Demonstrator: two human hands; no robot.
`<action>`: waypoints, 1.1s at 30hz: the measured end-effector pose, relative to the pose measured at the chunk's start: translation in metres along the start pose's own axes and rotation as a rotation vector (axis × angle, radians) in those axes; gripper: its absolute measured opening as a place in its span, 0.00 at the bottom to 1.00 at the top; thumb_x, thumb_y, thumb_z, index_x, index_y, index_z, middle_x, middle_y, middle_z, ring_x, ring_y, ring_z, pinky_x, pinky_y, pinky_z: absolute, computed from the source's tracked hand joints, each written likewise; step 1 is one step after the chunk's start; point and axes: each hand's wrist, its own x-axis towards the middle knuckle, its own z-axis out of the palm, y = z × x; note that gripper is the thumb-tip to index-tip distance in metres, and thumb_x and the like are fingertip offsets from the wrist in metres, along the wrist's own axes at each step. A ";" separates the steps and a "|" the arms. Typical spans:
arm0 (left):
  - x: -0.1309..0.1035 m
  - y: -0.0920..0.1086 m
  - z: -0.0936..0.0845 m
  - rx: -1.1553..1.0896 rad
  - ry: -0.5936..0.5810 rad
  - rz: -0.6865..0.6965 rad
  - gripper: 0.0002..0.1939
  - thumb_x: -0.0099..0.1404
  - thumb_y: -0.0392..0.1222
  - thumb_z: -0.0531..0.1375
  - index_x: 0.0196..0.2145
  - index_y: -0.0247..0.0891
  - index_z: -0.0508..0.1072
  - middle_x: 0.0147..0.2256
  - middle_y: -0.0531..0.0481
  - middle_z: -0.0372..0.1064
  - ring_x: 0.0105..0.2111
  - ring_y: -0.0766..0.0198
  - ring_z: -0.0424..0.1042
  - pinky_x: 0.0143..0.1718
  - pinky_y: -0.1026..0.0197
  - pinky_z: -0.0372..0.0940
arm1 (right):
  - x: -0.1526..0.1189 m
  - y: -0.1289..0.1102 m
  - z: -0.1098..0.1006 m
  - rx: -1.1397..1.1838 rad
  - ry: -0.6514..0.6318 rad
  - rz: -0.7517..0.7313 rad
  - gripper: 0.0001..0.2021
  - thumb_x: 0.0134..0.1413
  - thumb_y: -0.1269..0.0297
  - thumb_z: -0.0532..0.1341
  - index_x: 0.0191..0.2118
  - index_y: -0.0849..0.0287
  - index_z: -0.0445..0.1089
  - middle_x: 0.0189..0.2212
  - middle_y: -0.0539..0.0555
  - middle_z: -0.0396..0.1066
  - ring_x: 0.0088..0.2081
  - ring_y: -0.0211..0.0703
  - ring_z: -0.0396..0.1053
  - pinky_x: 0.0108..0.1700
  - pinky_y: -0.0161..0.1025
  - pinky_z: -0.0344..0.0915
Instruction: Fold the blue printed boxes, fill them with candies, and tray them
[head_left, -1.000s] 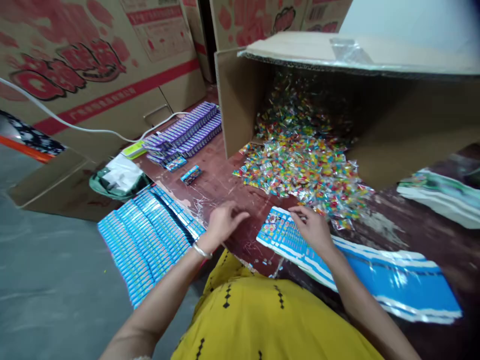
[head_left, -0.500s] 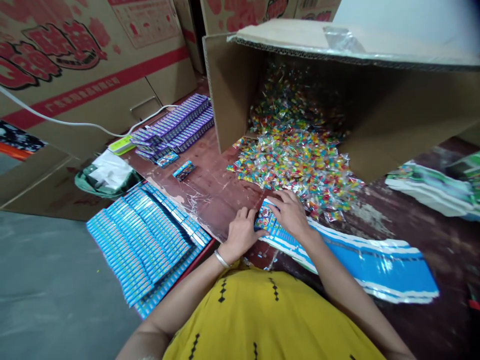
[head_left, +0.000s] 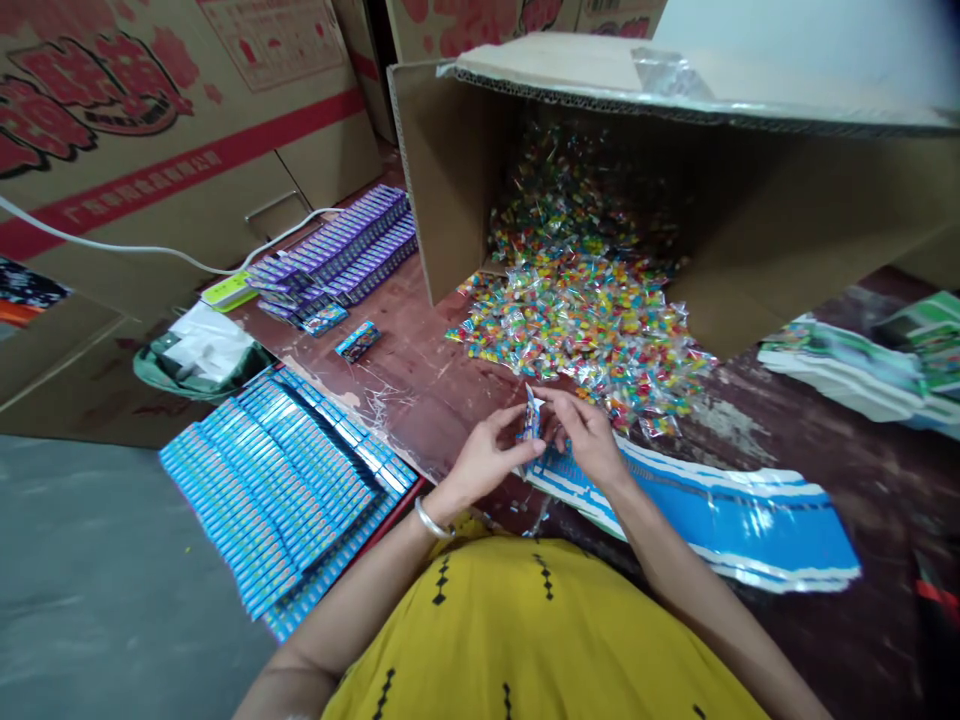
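A small printed carton [head_left: 532,418] stands on edge between my hands, above the near end of a fanned row of flat blue cartons [head_left: 735,515]. My left hand [head_left: 491,455], with a bangle on its wrist, pinches the carton from the left between thumb and fingers. At its right side, my right hand [head_left: 585,435] has bent fingers touching the carton's upper edge; some of its fingertips are hidden. Just beyond the hands lies a heap of small wrapped colourful candies [head_left: 592,320], spilling from a tipped cardboard box [head_left: 787,240].
Stacked blue boxes [head_left: 277,490] stand at the left table edge. Behind them are purple boxes [head_left: 345,245], two small loose boxes, a green bag [head_left: 202,350] and a yellow-green power strip [head_left: 229,292] with a white cable. Green printed sheets [head_left: 847,365] lie at right. Large cartons stand behind.
The front carton has been lifted off the fanned row and turned on edge between my hands. My left hand has closed on it. The whole view has shifted slightly.
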 end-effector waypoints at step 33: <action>-0.006 0.009 0.007 -0.195 0.191 0.055 0.28 0.63 0.45 0.62 0.60 0.42 0.63 0.48 0.45 0.70 0.40 0.62 0.72 0.43 0.60 0.68 | -0.014 0.009 0.023 0.013 0.294 -0.113 0.20 0.55 0.56 0.63 0.53 0.52 0.70 0.38 0.53 0.75 0.34 0.43 0.70 0.39 0.40 0.68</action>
